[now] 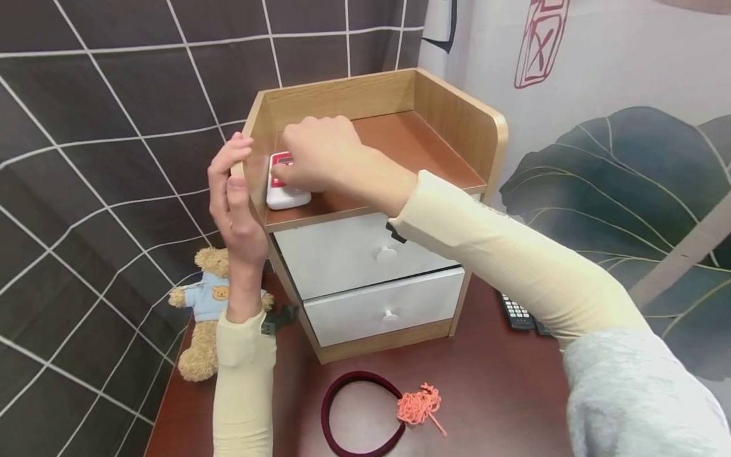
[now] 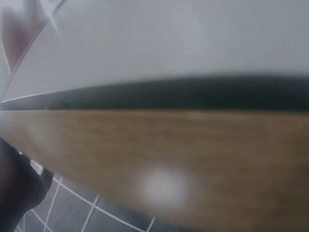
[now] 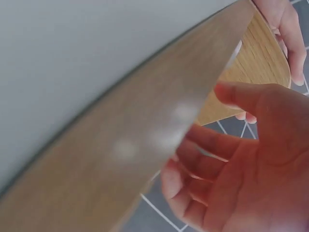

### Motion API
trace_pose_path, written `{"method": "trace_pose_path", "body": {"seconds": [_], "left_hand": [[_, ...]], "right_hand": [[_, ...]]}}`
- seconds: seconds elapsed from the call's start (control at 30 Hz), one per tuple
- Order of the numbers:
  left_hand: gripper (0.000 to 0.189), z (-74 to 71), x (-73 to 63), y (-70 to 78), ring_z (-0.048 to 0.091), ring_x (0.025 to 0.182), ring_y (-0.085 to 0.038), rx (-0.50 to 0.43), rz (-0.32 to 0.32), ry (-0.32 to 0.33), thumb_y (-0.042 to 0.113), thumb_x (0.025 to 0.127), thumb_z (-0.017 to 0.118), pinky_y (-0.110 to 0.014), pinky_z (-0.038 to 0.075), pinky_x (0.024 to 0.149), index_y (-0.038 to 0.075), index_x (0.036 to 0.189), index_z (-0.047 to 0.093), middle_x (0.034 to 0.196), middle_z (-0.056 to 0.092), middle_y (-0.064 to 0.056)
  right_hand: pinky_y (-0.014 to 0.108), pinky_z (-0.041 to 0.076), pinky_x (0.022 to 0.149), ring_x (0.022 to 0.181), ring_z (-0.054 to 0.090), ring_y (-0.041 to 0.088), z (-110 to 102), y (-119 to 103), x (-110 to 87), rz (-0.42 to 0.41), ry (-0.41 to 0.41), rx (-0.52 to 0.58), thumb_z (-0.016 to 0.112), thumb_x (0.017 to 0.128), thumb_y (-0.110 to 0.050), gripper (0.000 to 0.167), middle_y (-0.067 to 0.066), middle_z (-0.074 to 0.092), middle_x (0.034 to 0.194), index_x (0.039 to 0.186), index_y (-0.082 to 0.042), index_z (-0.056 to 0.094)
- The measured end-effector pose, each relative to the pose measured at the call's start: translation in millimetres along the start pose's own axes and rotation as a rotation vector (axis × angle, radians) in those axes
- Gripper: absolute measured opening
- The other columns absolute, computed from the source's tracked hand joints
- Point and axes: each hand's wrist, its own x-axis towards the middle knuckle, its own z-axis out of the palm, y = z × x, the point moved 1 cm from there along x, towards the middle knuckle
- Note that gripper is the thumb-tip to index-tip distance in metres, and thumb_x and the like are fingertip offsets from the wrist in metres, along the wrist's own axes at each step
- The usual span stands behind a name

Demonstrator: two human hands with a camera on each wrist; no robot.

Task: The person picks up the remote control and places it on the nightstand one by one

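A small wooden cabinet (image 1: 451, 120) with two white drawers stands on the table. My left hand (image 1: 237, 209) rests against its raised left side panel (image 1: 259, 130), fingers extended along the outside and fingertips showing past the upper edge. On the brown top, beside that panel, lies a white device with a red face (image 1: 287, 198), perhaps a timer. My right hand (image 1: 325, 149) is over the device and partly covers it; a digit appears to touch the red face. In the right wrist view, the right hand (image 3: 270, 150) has loosely bent fingers and grasps nothing visible.
Left of the cabinet sits a teddy bear (image 1: 211, 298) in a blue shirt. A dark red hoop, like a headband (image 1: 328, 412), lies in front beside tangled coral yarn (image 1: 419, 404). To the right is a black keypad device (image 1: 516, 314). Dark gridded cloth (image 1: 143, 95) hangs behind.
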Motion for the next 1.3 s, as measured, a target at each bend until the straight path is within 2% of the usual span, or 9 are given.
{"method": "trace_pose_path", "body": {"seconds": [0.17, 0.3, 0.4, 0.53, 0.63, 0.8, 0.9, 1.03, 1.3], "left_hand": [[0.037, -1.2, -0.8, 0.6, 0.05, 0.134, -0.031, 0.017, 0.007, 0.001, 0.006, 0.091, 0.033, -0.045, 0.03, 0.123, -0.016, 0.112, 0.054, 0.119, 0.065, -0.004], [0.038, -3.7, 1.6, 0.9, 0.049, 0.134, -0.032, 0.025, 0.014, 0.009, 0.008, 0.092, 0.034, -0.045, 0.03, 0.123, -0.014, 0.112, 0.056, 0.12, 0.065, -0.003], [0.039, -4.8, 3.4, 0.6, 0.049, 0.135, -0.034, 0.029, 0.012, 0.01, 0.008, 0.091, 0.032, -0.045, 0.03, 0.123, -0.013, 0.112, 0.057, 0.12, 0.065, -0.002], [0.038, -3.8, 6.0, 0.3, 0.049, 0.134, -0.032, 0.015, 0.016, 0.018, 0.008, 0.09, 0.032, -0.045, 0.03, 0.123, -0.012, 0.111, 0.058, 0.119, 0.065, -0.003], [0.038, -2.4, 7.0, 1.1, 0.05, 0.133, -0.031, 0.012, 0.022, 0.021, 0.007, 0.09, 0.032, -0.045, 0.03, 0.123, -0.013, 0.111, 0.057, 0.119, 0.065, -0.002], [0.037, -1.7, 7.9, 2.2, 0.051, 0.132, -0.03, 0.004, 0.025, 0.033, 0.005, 0.09, 0.031, -0.044, 0.031, 0.123, -0.013, 0.109, 0.057, 0.118, 0.065, -0.003], [0.038, -1.9, 7.6, 1.6, 0.051, 0.133, -0.031, 0.009, 0.024, 0.029, 0.005, 0.089, 0.031, -0.044, 0.031, 0.123, -0.013, 0.11, 0.057, 0.118, 0.065, -0.004], [0.039, -0.7, 4.8, -0.8, 0.049, 0.134, -0.032, 0.026, 0.015, 0.008, 0.005, 0.089, 0.03, -0.043, 0.03, 0.123, -0.014, 0.112, 0.055, 0.12, 0.064, -0.008], [0.039, 0.1, -1.0, -2.9, 0.049, 0.135, -0.03, 0.032, 0.002, 0.002, 0.006, 0.089, 0.031, -0.044, 0.03, 0.123, -0.015, 0.113, 0.053, 0.121, 0.064, -0.007]], "right_hand": [[0.036, 0.048, 0.061, 0.076, 0.056, 0.02, 0.1, 4.5, -14.1, -0.102, 0.147, 0.019, 0.048, 0.094, -0.041, 0.028, -0.002, 0.056, 0.08, 0.088, -0.019, 0.064], [0.039, 0.052, 0.075, 0.09, 0.061, 0.022, 4.9, 5.8, -28.5, -0.226, 0.263, 0.065, 0.052, 0.096, -0.046, 0.034, -0.002, 0.065, 0.093, 0.106, -0.017, 0.067], [0.04, 0.049, 0.087, 0.103, 0.06, 0.025, 13.7, 6.8, -41.1, -0.332, 0.36, 0.096, 0.054, 0.096, -0.048, 0.042, 0.001, 0.067, 0.105, 0.116, -0.014, 0.065], [0.04, 0.047, 0.089, 0.104, 0.057, 0.026, 25.7, 8.2, -58.1, -0.479, 0.523, 0.13, 0.056, 0.095, -0.046, 0.04, 0.003, 0.067, 0.107, 0.114, -0.012, 0.065], [0.041, 0.046, 0.095, 0.106, 0.056, 0.025, 35.0, 8.6, -69.6, -0.622, 0.612, 0.138, 0.057, 0.096, -0.046, 0.041, 0.005, 0.066, 0.11, 0.113, -0.011, 0.066], [0.041, 0.043, 0.106, 0.115, 0.058, 0.024, 54.0, 6.8, -84.4, -0.879, 0.646, 0.156, 0.058, 0.096, -0.047, 0.042, 0.005, 0.067, 0.116, 0.117, -0.011, 0.067], [0.04, 0.043, 0.11, 0.118, 0.058, 0.024, 68.8, 6.9, -92.2, -0.985, 0.641, 0.181, 0.059, 0.095, -0.046, 0.042, 0.006, 0.067, 0.12, 0.117, -0.011, 0.066], [0.042, 0.043, 0.113, 0.121, 0.058, 0.023, 99.0, 11.9, -107.9, -1.053, 0.633, 0.209, 0.061, 0.094, -0.045, 0.045, 0.008, 0.066, 0.126, 0.122, -0.01, 0.065], [0.048, 0.042, 0.115, 0.132, 0.054, 0.025, 165.3, 18.5, -143.8, -1.1, 0.666, 0.156, 0.054, 0.096, -0.051, 0.055, 0.012, 0.06, 0.138, 0.133, -0.01, 0.061]]}}
